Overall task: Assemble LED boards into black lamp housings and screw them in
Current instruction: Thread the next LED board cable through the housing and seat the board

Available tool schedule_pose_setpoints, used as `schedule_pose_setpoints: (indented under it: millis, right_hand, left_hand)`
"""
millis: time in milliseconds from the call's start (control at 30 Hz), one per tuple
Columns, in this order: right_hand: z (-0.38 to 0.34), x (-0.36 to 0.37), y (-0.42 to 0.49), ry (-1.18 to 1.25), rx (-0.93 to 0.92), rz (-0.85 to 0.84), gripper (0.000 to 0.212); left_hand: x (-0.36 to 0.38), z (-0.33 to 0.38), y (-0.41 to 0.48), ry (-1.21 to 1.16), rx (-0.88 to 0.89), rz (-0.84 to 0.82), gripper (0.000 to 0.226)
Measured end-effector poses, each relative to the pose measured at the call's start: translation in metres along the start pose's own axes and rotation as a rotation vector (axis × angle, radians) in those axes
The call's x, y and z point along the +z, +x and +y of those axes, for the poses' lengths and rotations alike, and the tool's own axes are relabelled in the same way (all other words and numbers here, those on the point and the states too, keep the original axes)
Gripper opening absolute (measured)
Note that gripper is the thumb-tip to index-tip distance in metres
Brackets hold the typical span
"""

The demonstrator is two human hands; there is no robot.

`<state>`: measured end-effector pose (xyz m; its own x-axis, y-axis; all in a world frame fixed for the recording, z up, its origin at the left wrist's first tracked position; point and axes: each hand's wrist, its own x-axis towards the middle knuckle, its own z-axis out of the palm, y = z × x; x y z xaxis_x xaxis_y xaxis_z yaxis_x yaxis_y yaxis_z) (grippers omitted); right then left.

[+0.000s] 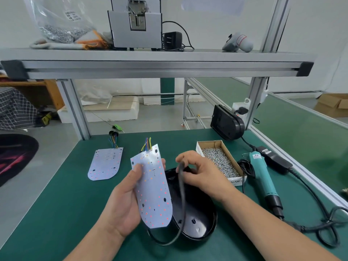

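Crossing housing (200,225), cable (183,196) in right hand (197,172), board (153,185) in left hand (123,198), screws (220,161) beside

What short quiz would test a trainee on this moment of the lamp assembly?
1. True or false: the left hand holds a board off the table.
2. Fill in: the screwdriver lies to the ___ of the screw box.
3. Which thing does the right hand pinch? A cable; B screwdriver; C board.
Key: 1 true; 2 right; 3 A.
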<state>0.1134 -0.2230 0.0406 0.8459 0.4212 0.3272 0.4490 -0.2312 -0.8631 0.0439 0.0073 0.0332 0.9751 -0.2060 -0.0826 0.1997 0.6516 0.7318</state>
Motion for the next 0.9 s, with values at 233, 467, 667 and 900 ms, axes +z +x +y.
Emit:
schedule_pose_setpoints:
  millis: [233,467,667,900]
  right_hand:
    - [0.006,0.003,-0.002,0.034,0.030,-0.128,0.010]
    - [0.007,0.001,0.005,-0.026,-0.034,0.154,0.013]
    - [0.007,0.006,0.008,0.031,0.009,0.133,0.012]
    - [0.001,0.005,0.007,0.094,-0.005,0.076,0.012]
  left_hand:
    - [0.002,-0.004,0.000,0.033,0.002,-0.019,0.057]
    - [0.005,-0.008,0.002,0.064,-0.019,0.048,0.058]
    - [0.008,-0.010,0.002,0.091,-0.054,0.008,0.044]
    - [0.005,-0.007,0.006,-0.024,-0.070,0.075,0.042]
